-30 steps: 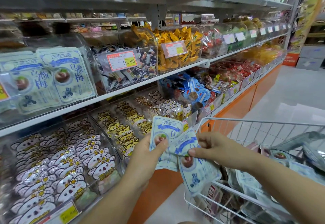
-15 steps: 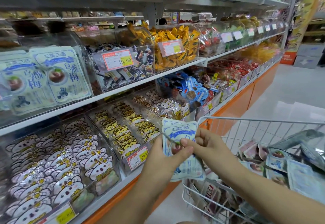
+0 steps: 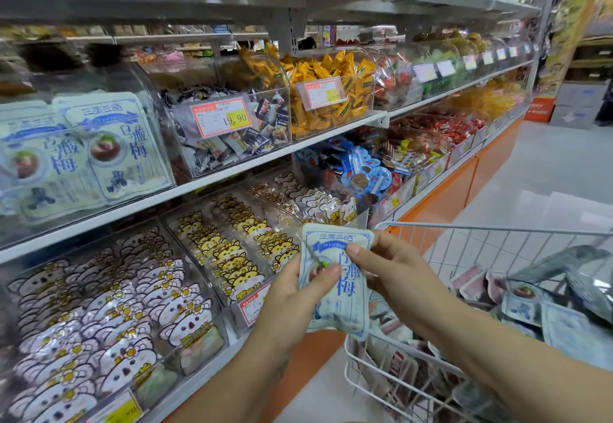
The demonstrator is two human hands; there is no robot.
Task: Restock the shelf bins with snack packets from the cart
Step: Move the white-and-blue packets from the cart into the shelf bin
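Both hands hold a small stack of pale blue-and-white snack packets (image 3: 345, 293) upright in front of the lower shelf. My left hand (image 3: 295, 296) grips the stack's left edge, thumb across the front. My right hand (image 3: 388, 266) pinches its upper right edge, thumb on the face. A clear bin (image 3: 156, 130) at the far left of the middle shelf holds matching packets. The white wire cart (image 3: 361, 366) at lower right contains more of the same packets (image 3: 524, 303) among other snacks.
Clear bins line the shelves: animal-face packets (image 3: 109, 313) and yellow cat packets (image 3: 232, 250) below, dark wrapped sweets (image 3: 238, 137) and yellow sweets (image 3: 328, 90) above. An orange base panel (image 3: 464, 187) runs under the shelving. Grey aisle floor (image 3: 544, 170) lies to the right.
The two packets that were fanned apart in my hands are now squared into one neat stack, raised a little and held between both hands.
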